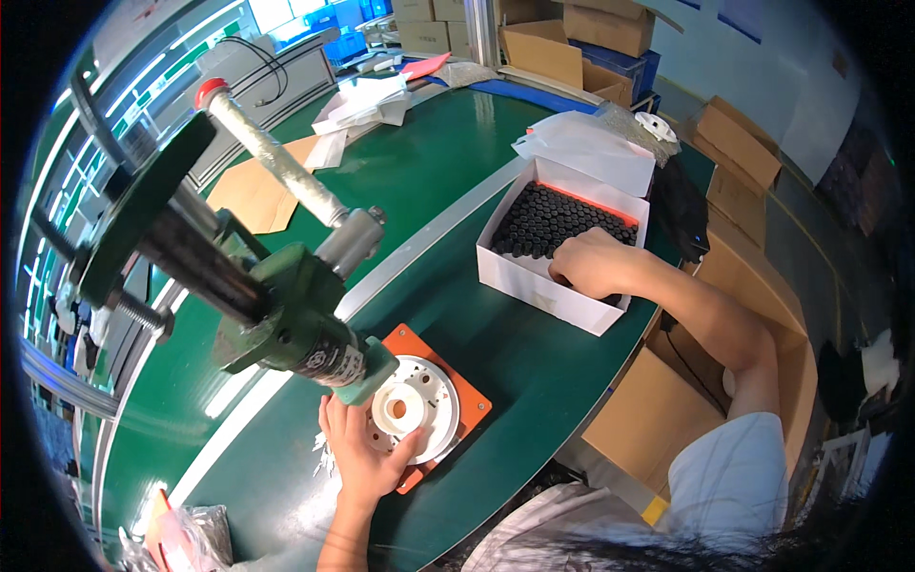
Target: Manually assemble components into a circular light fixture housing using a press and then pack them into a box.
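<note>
A white round plastic part (438, 396) with a raised ring and a central hole lies on an orange square plate (474, 407) on the green table. My left hand (367, 448) grips its near left edge, thumb on top and fingers at the side. Just above hangs the head of a green hand press (367, 372). Over to the right, my right hand (596, 262) reaches into a white box (543, 303) with several rows of small black cylindrical parts (548, 214). Its fingers are bent down and closed; their tips and anything between them are hidden.
The press lever (276, 153) slants across the left side. White papers (367, 103) and a cardboard sheet (262, 191) lie at the back. An open cardboard carton (658, 419) stands beside the table at right. A plastic bag (205, 534) is at the front left.
</note>
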The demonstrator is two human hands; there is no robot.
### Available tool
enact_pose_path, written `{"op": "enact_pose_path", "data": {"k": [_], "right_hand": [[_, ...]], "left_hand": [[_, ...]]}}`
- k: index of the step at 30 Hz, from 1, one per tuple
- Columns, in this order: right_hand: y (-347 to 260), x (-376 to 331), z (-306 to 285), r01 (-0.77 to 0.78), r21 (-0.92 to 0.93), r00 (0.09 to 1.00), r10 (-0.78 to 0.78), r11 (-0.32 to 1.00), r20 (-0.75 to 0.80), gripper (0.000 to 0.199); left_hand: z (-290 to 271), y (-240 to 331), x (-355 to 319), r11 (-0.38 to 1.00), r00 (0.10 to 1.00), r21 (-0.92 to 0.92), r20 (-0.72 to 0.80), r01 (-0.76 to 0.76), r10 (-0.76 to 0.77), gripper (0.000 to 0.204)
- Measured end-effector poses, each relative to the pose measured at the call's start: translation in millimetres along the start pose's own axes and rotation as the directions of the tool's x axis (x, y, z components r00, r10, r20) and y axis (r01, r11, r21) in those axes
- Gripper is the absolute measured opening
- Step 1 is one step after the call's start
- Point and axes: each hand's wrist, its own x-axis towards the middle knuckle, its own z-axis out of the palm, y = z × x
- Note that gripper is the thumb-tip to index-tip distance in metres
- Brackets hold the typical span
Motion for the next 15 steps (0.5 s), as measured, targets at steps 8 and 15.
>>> {"op": "enact_pose_path", "data": {"k": [8,15], "right_hand": [[6,4,-1,0.029,0.13,0.999,-0.032,0.991,0.019,0.019],[24,-9,-24,0.26,0.841,0.937,0.085,0.474,-0.338,0.013]], "left_hand": [[3,-9,-4,0.999,1.0,0.038,-0.015,-0.024,0.024,0.061],[2,-7,1,1.0,0.999,0.021,-0.036,-0.02,0.02,0.062]]}}
